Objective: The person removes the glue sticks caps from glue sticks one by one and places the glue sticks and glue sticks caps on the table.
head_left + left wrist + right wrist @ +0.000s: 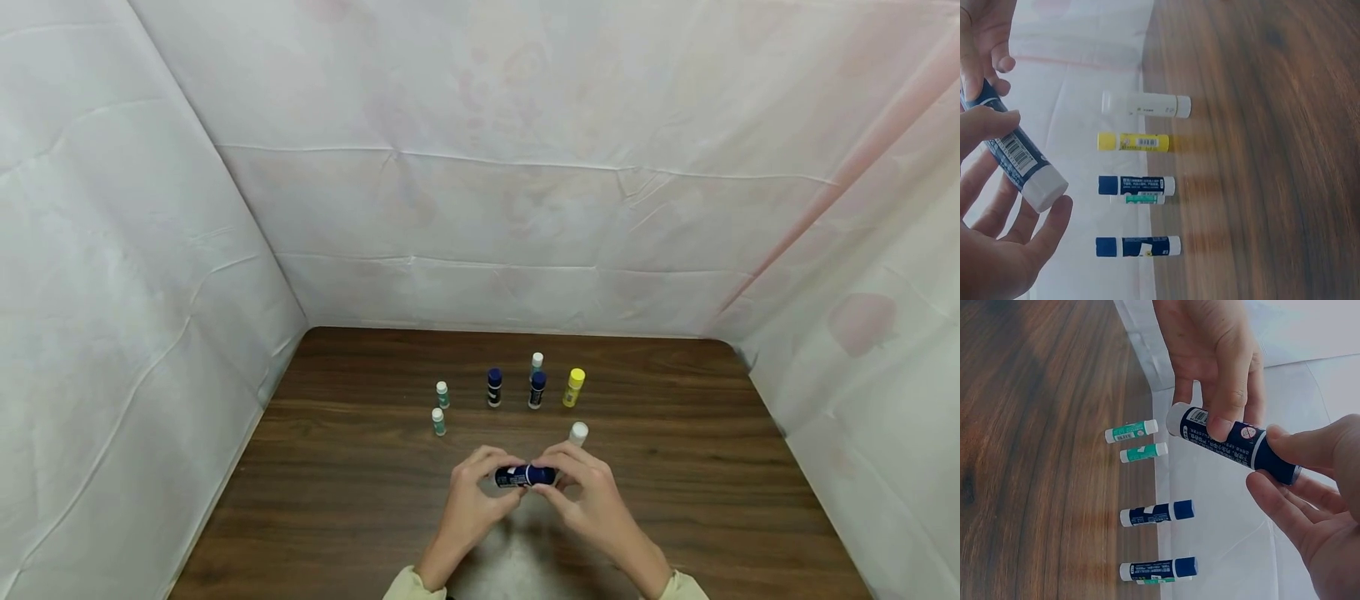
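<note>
Between my two hands a dark blue glue stick [517,476] is held sideways above the table. My left hand [478,497] grips its labelled body, thumb on one side and fingers on the other. Its white base [1045,187] shows past the left fingers in the left wrist view. With thumb and fingertips my right hand [583,493] pinches the blue cap [1277,461]. The cap sits against the body. A white glue stick [578,433] stands just beyond the right hand, partly hidden by it.
Beyond the hands stand two blue glue sticks [494,388], a yellow glue stick [573,388] and small green ones with white caps [442,395], one partly behind a blue one. The brown wooden table [337,483] is bordered by pale cloth walls [480,208].
</note>
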Tool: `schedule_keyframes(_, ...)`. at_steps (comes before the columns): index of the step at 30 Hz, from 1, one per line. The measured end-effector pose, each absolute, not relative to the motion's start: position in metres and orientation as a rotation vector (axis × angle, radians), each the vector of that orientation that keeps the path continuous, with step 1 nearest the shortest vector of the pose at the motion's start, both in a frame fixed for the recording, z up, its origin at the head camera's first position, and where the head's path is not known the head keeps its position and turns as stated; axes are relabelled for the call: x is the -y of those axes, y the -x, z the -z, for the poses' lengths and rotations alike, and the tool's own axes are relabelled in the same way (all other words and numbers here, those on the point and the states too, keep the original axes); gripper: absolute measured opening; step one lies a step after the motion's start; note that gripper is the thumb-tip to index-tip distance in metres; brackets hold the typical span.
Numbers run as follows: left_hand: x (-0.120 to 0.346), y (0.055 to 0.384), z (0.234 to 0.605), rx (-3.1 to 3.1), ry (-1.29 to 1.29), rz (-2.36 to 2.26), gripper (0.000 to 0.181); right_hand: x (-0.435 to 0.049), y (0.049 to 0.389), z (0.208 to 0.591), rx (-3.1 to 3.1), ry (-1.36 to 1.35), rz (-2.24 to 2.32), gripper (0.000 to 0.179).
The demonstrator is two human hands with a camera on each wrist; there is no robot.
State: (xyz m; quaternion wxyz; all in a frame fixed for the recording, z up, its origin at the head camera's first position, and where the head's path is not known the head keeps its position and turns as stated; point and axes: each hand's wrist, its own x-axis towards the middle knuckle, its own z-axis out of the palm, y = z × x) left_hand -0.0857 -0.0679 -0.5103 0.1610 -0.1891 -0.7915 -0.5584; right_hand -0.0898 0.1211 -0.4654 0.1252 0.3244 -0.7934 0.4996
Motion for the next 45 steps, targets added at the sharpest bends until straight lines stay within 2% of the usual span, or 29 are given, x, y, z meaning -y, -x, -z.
schedule_keyframes(25, 0.079, 0.092, 0.512, 2.294, 0.639, 1.658, 0.025, -0.120, 0.091, 0.464, 2.208, -1.078, -1.412, 0.032)
schedule_keyframes(34, 0.097, 0.092, 0.514, 2.331, 0.465, 1.641, 0.031, -0.128, 0.096, 0.449, 2.204, -1.016, -1.376, 0.035)
schedule_keyframes(38, 0.095, 0.091, 0.513, 2.325, 0.478, 1.623, 0.031, -0.128, 0.096, 0.449, 2.212, -1.033, -1.393, 0.033)
schedule_keyframes(45, 0.090, 0.081, 0.487, 2.291, 0.454, 1.650, 0.030, -0.126, 0.095, 0.451, 2.202, -1.017, -1.405, 0.033)
